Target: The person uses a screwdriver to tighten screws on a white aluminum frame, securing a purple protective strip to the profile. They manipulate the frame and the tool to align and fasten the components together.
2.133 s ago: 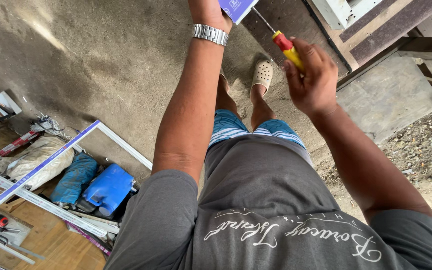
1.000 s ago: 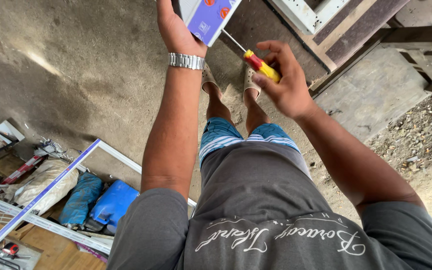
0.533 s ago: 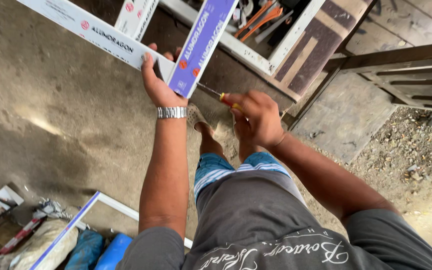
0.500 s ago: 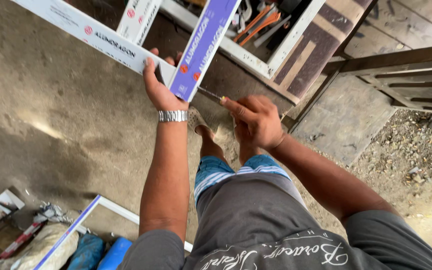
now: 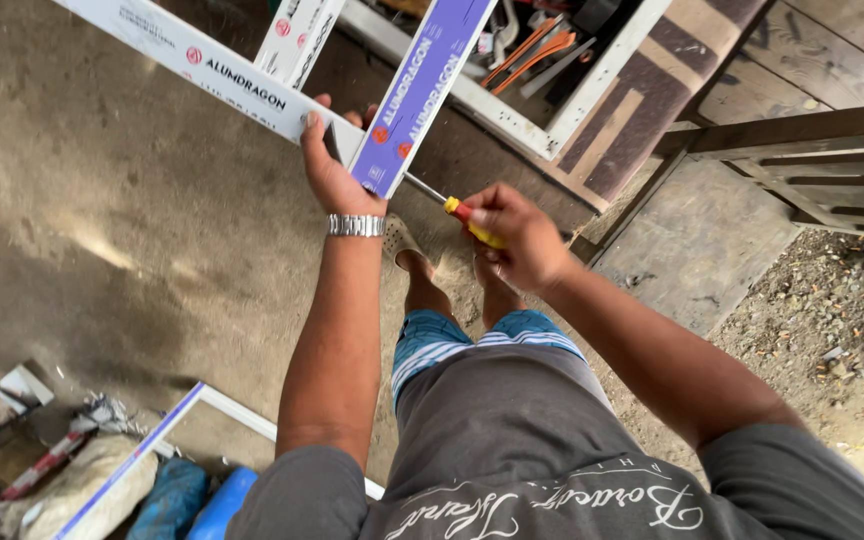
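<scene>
My left hand, with a metal watch on the wrist, grips the corner where a white aluminium frame bar meets a bar covered in purple film. My right hand is closed around a screwdriver with a red and yellow handle. Its metal shaft points left into the end of the purple bar. Both hands are held out in front of me, above my sandalled feet on the concrete floor.
A second white bar leans behind the corner. A wooden bench stands at right, with orange-handled tools behind the frame. At lower left lie another frame bar, blue containers and a sack. Gravel lies at right.
My view has tilted up from the floor to the frame corner. My right hand has brought the screwdriver tip against the purple bar's end, and my left hand keeps its hold there.
</scene>
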